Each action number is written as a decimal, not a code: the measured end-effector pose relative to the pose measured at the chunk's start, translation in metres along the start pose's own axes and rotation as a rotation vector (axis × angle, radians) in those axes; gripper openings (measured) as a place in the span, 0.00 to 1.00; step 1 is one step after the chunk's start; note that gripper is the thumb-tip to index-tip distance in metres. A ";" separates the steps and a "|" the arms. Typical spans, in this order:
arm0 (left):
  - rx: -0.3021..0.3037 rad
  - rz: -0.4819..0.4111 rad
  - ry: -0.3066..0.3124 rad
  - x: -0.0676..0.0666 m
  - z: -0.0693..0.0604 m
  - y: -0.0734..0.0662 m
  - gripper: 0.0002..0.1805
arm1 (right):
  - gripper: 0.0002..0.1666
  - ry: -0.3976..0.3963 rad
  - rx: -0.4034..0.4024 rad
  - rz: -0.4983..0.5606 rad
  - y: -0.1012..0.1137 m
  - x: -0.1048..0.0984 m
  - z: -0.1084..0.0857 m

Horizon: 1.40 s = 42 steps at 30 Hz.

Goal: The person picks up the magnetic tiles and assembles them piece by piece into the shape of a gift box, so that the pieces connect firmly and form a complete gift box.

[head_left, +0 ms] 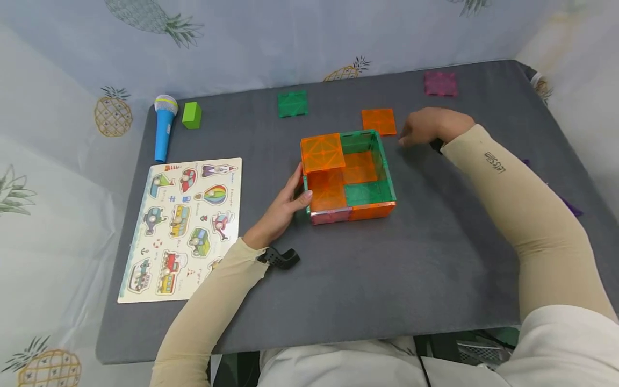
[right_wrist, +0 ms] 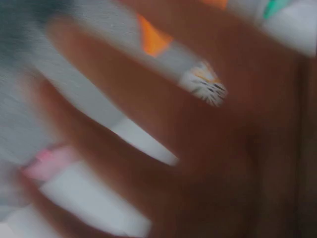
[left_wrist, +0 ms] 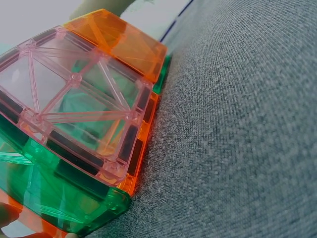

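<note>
Left hand point(head_left: 280, 209) is gripping the left wall of the magnetic-tile box point(head_left: 372, 212), which is sitting on the gray tabletop point(head_left: 435, 269), an orange square tile point(head_left: 323, 153) covering its far-left corner. Right hand point(head_left: 430, 124), blurred fingers spread and seemingly holding nothing, is hovering just right of a loose orange tile point(head_left: 379, 121). Probably this step is fetching a tile, calling for an edge pinch while steadying the box.

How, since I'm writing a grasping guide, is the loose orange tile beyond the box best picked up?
The orange tile lies flat, so probably lift and pinch its right edge, coming from the right: the box crowds its near side, while the right hand hovers beside that edge.
</note>
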<state>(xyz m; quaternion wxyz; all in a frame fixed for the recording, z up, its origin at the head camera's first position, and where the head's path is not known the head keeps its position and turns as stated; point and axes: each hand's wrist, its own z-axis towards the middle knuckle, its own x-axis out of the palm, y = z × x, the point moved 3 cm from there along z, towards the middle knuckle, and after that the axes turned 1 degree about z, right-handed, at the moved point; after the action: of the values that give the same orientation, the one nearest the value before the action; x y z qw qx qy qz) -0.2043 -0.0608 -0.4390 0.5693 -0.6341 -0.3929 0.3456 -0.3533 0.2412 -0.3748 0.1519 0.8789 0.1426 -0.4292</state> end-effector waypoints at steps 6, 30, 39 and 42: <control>-0.004 -0.008 -0.013 -0.002 -0.003 0.003 0.39 | 0.52 -0.223 -0.075 0.171 -0.014 0.005 0.040; -0.023 0.024 -0.011 -0.002 -0.002 0.005 0.38 | 0.39 -0.471 -0.476 0.028 0.059 0.000 -0.034; -0.040 0.030 0.001 -0.002 0.000 0.006 0.39 | 0.37 -0.519 -0.460 0.105 0.059 0.020 -0.034; -0.038 0.026 0.006 -0.003 0.000 0.007 0.39 | 0.37 -0.518 -0.455 0.100 0.061 0.022 -0.035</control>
<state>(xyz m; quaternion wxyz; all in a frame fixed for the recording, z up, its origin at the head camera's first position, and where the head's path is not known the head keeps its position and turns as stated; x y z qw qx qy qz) -0.2051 -0.0633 -0.4464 0.5538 -0.6509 -0.3892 0.3437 -0.2925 0.2017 -0.3629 0.3961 0.6903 0.1479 -0.5871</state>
